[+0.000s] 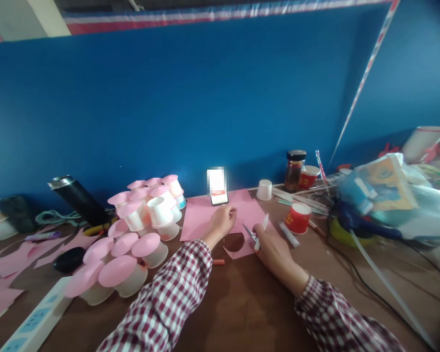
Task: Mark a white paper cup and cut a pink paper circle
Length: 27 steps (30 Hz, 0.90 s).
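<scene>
My left hand [223,221] hovers over a pink paper sheet [194,215], fingers loosely bent, a little apart, and nothing visible in them. In my right hand [275,247] is a pair of scissors [251,233], gripped with the blades pointing away and to the left, over the paper's right part. White parts stick out by my fingers, probably the handles. At the near edge, a pink piece [242,252] has a rounded cut-out with the brown table showing through. A phone [220,198] with a lit, partly blurred screen stands upright at the sheet's far edge.
Several paper cups topped with pink discs [117,270] crowd the left. Beyond them are a black flask [77,200], pink scraps [14,259] and a power strip [36,318]. To the right are a red cup [297,218], a white cup [264,189], a jar [295,171] and cables.
</scene>
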Available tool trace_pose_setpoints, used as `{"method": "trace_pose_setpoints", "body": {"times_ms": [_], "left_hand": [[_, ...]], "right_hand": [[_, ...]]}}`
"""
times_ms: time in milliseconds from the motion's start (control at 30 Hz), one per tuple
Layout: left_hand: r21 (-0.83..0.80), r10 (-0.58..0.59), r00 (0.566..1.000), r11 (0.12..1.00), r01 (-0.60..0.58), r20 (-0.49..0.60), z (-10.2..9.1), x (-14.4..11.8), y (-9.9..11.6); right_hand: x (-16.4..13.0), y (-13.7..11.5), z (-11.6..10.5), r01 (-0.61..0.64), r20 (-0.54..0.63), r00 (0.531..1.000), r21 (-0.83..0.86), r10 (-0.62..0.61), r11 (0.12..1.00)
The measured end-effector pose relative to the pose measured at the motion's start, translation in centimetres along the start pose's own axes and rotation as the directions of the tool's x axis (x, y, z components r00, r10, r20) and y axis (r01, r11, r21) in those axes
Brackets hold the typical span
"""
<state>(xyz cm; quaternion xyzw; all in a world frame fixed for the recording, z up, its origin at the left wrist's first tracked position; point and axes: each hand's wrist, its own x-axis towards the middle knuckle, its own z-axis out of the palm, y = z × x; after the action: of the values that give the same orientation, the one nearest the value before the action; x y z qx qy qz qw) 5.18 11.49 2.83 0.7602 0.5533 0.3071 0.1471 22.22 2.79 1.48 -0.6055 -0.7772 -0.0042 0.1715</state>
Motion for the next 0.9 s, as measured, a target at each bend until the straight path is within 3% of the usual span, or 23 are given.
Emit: {"method": "trace_pose_setpoints", "body": {"times_ms": [233,467,633,767,900], "left_hand": [[0.015,0.050,0.997,0.999,-0.051,0.060,1.9,5.1,2.9],[0.016,0.008,0.999,1.000,-0.008,0.044,6.0,10.7,7.1],[-0.004,-0.018,0.999,1.000,0.019,0.045,8.4,13.0,7.9],[-0.051,-0.015,0.999,0.999,0.017,0.031,8.3,13.7,7.2],[-0.105,-0.033,0.994,0.994,0.023,-0.100,5.6,12.6,6.5]], "right_hand": [[0.4,0.6,0.4,-0.074,0.004,0.997,0.006,0.074,0.997],[1.1,0.8,1.2,-0.111,0.030,0.993,0.032,0.110,0.993],[1.4,0.7,0.8,-0.162,0.055,0.986,0.079,0.158,0.984],[1.6,0.7,0.7,-0.193,0.072,0.980,0.085,0.187,0.978],[1.5,1.0,1.1,-0.185,0.059,0.981,0.042,0.183,0.982]]}}
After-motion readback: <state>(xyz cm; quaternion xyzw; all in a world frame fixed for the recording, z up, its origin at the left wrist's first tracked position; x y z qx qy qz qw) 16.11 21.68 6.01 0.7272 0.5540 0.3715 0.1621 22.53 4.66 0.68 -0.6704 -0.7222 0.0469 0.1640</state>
